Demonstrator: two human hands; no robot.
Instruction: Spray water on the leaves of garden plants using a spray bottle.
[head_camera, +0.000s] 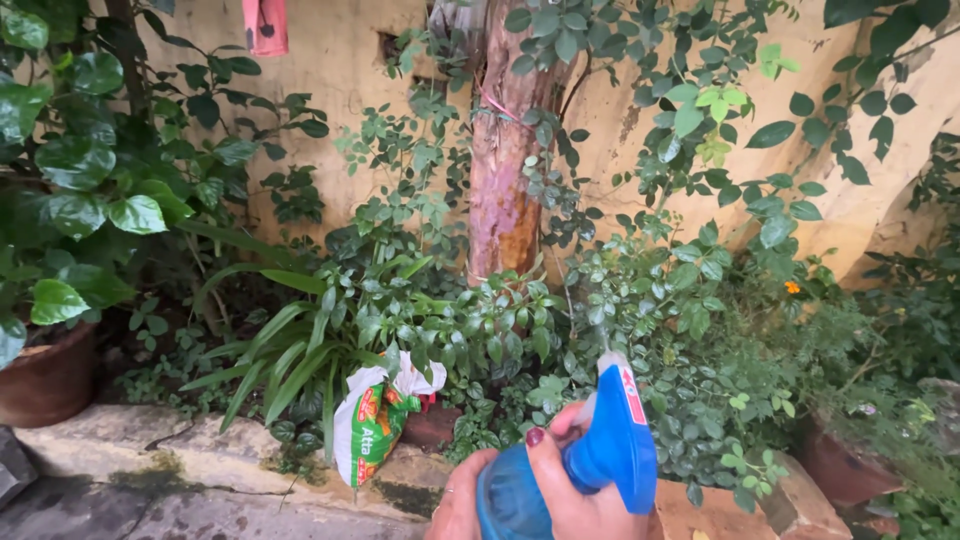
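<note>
A hand (540, 495) at the near bottom edge grips a blue spray bottle (600, 460), fingers wrapped round its neck and trigger, nozzle aimed away toward the far plants (640, 300). Which hand this is cannot be told from the view, and no second hand shows at all, so its state is unknown.

The bottle sits low and right of centre, just in front of the leafy bed. Its nozzle tip points at the small-leaved shrubs around the trunk (505, 180), with the wall (340, 60) behind them.

Risks, as I judge them:
- The grip looks high on the neck with the bottle body partly out of frame; a wet plastic surface could let it twist or slip, and it would drop onto the stone ledge (150, 440) below.
- The nozzle points at the middle plants only. The big-leaved plant (90, 190) at far left and the pot (45, 375) beneath it lie well off that line and could be missed.
- Spray drifting short could soak the white and green bag (375, 420) propped on the ledge left of the bottle.
- The ledge looks damp and mossy, so footing near it could be slick when leaning in.
- The small orange flower (792, 287) at right is delicate; a hard close jet might knock its petals.
</note>
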